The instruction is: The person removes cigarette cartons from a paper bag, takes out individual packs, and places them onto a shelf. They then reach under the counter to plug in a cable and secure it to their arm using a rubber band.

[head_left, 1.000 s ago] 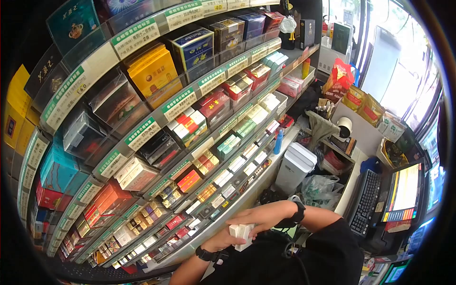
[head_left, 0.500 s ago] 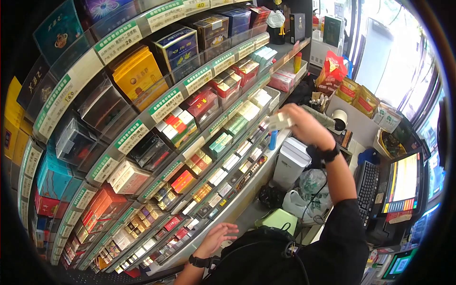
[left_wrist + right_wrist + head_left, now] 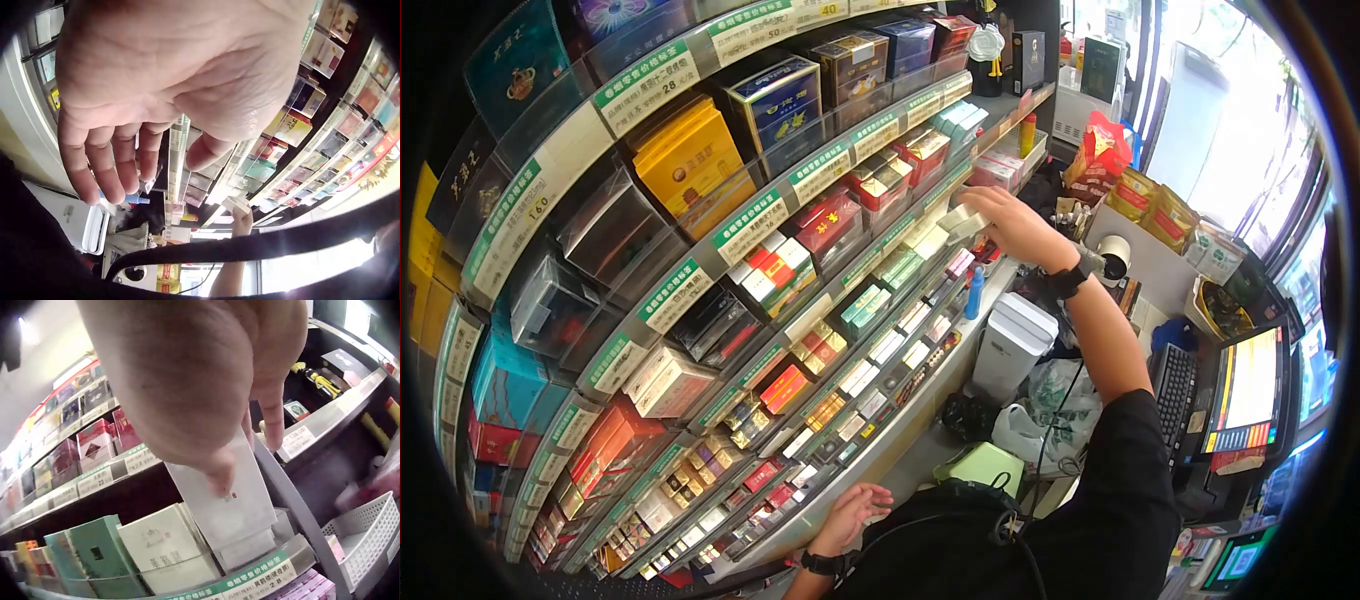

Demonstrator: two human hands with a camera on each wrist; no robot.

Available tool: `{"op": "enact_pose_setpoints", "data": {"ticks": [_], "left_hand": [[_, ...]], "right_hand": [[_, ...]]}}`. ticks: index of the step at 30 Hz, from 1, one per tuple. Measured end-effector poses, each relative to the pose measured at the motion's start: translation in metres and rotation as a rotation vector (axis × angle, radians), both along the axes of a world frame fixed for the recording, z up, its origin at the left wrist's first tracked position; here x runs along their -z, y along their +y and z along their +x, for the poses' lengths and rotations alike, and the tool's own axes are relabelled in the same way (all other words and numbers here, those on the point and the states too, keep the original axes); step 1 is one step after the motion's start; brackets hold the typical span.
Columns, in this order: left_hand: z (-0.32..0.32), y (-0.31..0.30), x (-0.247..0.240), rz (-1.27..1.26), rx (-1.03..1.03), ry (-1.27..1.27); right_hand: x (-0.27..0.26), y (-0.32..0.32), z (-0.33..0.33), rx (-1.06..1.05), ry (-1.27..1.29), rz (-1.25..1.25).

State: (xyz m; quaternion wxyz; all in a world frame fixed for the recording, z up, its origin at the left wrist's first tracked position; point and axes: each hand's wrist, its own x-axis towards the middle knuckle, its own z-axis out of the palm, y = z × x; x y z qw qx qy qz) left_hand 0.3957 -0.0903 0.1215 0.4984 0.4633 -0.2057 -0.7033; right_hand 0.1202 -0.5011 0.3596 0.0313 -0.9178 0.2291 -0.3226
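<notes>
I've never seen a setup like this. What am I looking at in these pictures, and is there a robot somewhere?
No robot here: these are a person's bare hands. The head view looks forward and down from a camera worn on the head. The two wrist views come from a camera on each wrist, so one hand looms large in each.

The right hand holds a white box at one of the shelves, its thumb on the box's face. The left hand is empty, its fingers loosely spread.

The shelves carry rows of small packs, such as a green pack, behind clear fronts with price labels. To the right are a keyboard and a lit screen.
</notes>
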Motion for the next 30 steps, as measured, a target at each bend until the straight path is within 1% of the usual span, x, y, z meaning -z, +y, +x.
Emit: {"op": "enact_pose_setpoints", "data": {"ticks": [2, 6, 8, 13, 15, 16, 19, 21, 23, 24, 26, 27, 29, 30], "left_hand": [[0.0, -0.001, 0.001, 0.016, 0.01, -0.004], [-0.001, 0.0, 0.0, 0.022, -0.003, -0.004], [0.0, 0.0, 0.001, 0.013, -0.008, 0.001], [0.002, 0.002, 0.005, 0.04, -0.03, -0.013], [0.003, 0.002, 0.008, 0.05, -0.031, -0.02], [0.004, 0.003, 0.008, 0.054, -0.029, -0.027], [0.005, 0.001, 0.008, 0.055, -0.009, -0.035], [0.006, -0.001, 0.013, 0.064, 0.001, -0.042], [0.007, -0.002, 0.015, 0.075, 0.008, -0.049], [0.006, -0.002, 0.015, 0.076, 0.006, -0.068], [0.006, 0.0, 0.014, 0.085, 0.022, -0.085], [0.008, 0.001, 0.013, 0.09, 0.006, -0.087], [0.01, -0.001, 0.012, 0.089, 0.014, -0.084], [0.012, 0.0, 0.01, 0.1, -0.001, -0.082]], "right_hand": [[-0.003, 0.009, 0.005, 0.076, 0.011, -0.157], [-0.004, 0.005, 0.003, 0.021, 0.007, -0.132], [-0.003, -0.001, 0.001, -0.024, 0.069, 0.097], [-0.006, -0.008, 0.0, 0.024, 0.085, 0.014], [0.007, -0.013, 0.006, -0.046, -0.049, -0.035], [0.013, -0.018, 0.009, -0.075, -0.033, -0.066], [0.031, -0.018, 0.022, -0.018, -0.064, -0.056], [0.047, -0.023, 0.028, 0.079, -0.001, -0.195], [0.053, -0.022, 0.03, 0.112, -0.051, -0.227], [0.057, -0.021, 0.031, 0.118, -0.05, -0.221], [0.06, -0.01, 0.033, 0.087, -0.174, -0.024], [0.062, -0.009, 0.032, 0.093, -0.192, -0.038], [0.075, -0.004, 0.029, 0.183, -0.249, -0.076], [0.088, -0.001, 0.028, 0.23, -0.328, -0.06]]}}
